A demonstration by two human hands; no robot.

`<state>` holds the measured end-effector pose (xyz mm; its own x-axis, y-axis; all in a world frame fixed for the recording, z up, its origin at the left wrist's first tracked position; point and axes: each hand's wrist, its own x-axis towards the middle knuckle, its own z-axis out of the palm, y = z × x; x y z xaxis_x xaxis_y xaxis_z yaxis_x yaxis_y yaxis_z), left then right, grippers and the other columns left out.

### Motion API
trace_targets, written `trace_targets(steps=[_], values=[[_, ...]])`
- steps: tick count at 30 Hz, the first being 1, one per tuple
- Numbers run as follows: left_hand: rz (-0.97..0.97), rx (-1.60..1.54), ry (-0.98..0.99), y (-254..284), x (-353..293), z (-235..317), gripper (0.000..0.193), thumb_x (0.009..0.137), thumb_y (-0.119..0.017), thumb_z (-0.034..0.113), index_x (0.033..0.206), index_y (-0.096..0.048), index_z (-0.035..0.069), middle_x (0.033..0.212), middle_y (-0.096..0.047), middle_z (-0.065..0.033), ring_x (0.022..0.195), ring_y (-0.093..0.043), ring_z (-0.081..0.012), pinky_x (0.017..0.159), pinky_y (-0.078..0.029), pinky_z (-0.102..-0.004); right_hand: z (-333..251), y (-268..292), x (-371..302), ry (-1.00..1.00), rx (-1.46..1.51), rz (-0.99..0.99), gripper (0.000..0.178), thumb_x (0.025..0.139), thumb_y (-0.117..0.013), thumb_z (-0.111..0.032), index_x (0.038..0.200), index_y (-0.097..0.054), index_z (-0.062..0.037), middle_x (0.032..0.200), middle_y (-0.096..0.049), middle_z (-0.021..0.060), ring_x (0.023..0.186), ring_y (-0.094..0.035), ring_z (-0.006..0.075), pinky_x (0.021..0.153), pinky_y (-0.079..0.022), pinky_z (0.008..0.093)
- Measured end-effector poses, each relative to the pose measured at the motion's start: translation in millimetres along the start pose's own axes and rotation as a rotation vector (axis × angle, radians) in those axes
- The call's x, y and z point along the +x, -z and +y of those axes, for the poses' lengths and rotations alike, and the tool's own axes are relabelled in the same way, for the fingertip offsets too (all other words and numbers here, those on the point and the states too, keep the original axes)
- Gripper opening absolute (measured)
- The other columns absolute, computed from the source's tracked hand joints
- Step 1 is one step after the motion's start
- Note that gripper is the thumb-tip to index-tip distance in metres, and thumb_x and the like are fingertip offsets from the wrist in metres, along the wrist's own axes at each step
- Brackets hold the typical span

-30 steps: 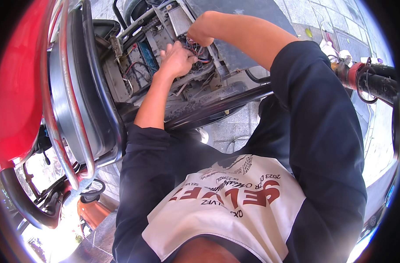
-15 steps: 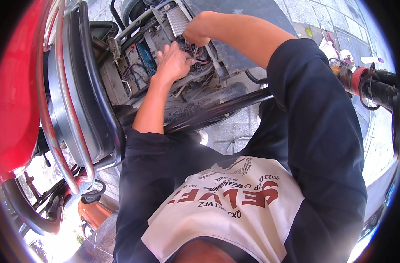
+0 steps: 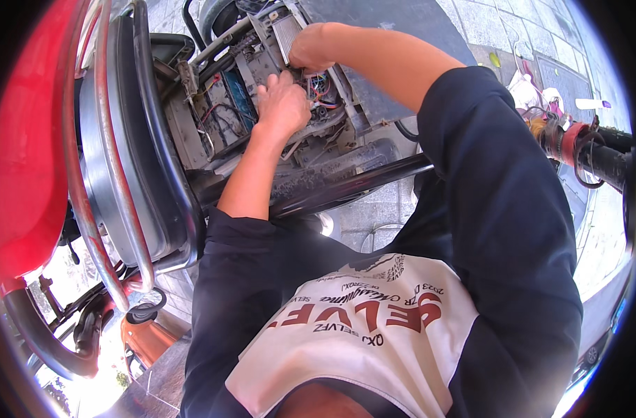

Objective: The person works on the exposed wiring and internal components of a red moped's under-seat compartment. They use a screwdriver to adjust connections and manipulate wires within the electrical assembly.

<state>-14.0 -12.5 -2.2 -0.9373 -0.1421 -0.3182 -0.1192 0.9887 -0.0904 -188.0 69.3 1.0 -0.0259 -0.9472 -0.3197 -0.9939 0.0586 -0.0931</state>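
Both my hands reach into the open body of a vehicle, over its exposed electrical parts. My left hand [image 3: 283, 106] is closed with bent fingers beside a bundle of colored wires [image 3: 320, 86]; whatever its fingertips hold is hidden. Just beyond it, my right hand [image 3: 311, 49] curls downward next to a finned metal box [image 3: 287, 33]. Its fingers are bunched, and anything between them is out of sight. To the left of my left hand, a blue-sided block [image 3: 238, 99] sits in the dusty metal compartment [image 3: 184, 131].
A black frame tube [image 3: 352, 182] crosses in front of me. At left stand a black padded seat [image 3: 133, 153], bent metal rails [image 3: 107, 153] and a red body panel [image 3: 25, 139]. A dark flat panel [image 3: 394, 42] lies beyond my right forearm. Black handlebar-like tubes [image 3: 603, 153] are at right.
My left hand has drawn its fingers in and turned slightly, uncovering more of the colored wires. My right hand stays near the finned box. The whole view has shifted slightly.
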Motion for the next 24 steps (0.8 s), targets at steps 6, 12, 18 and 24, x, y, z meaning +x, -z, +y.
trace_targets(steps=[6, 12, 18, 24], values=[[0.023, -0.059, -0.010, -1, -2, -1, 0.026, 0.096, -0.077, 0.034, 0.107, -0.088, 0.014, 0.134, -0.064, -0.0164, 0.129, -0.055, -0.0382, 0.108, -0.043, -0.0530, 9, -15, -9, -0.067, 0.001, 0.100, 0.037, 0.096, -0.076, -0.046, 0.107, -0.082, -0.0112, 0.103, -0.081, 0.0141, 0.107, -0.076, 0.0385, 0.095, -0.059, 0.0491], [0.040, -0.026, -0.046, -4, -2, 2, 0.025, 0.095, -0.078, 0.033, 0.106, -0.088, 0.014, 0.130, -0.064, -0.0157, 0.128, -0.055, -0.0371, 0.105, -0.042, -0.0537, 10, -42, -31, 0.009, -0.090, 0.305, 0.030, 0.097, -0.075, -0.044, 0.098, -0.080, -0.0136, 0.097, -0.079, 0.0060, 0.107, -0.072, 0.0295, 0.104, -0.052, 0.0428], [0.081, 0.017, -0.131, -2, -7, 8, 0.019, 0.092, -0.078, 0.026, 0.101, -0.088, 0.013, 0.123, -0.065, -0.0129, 0.123, -0.056, -0.0334, 0.101, -0.040, -0.0510, -19, -45, -60, -0.075, -0.268, 0.149, 0.017, 0.096, -0.070, -0.026, 0.096, -0.080, -0.0127, 0.101, -0.081, 0.0055, 0.114, -0.072, 0.0266, 0.105, -0.049, 0.0378], [0.125, 0.102, -0.230, -10, -6, 7, 0.019, 0.091, -0.078, 0.024, 0.106, -0.087, 0.015, 0.121, -0.064, -0.0106, 0.122, -0.056, -0.0306, 0.100, -0.040, -0.0490, -45, -45, -87, -0.098, -0.189, -0.057, 0.016, 0.093, -0.065, -0.014, 0.102, -0.076, -0.0094, 0.103, -0.082, 0.0146, 0.102, -0.080, 0.0297, 0.084, -0.062, 0.0434]])
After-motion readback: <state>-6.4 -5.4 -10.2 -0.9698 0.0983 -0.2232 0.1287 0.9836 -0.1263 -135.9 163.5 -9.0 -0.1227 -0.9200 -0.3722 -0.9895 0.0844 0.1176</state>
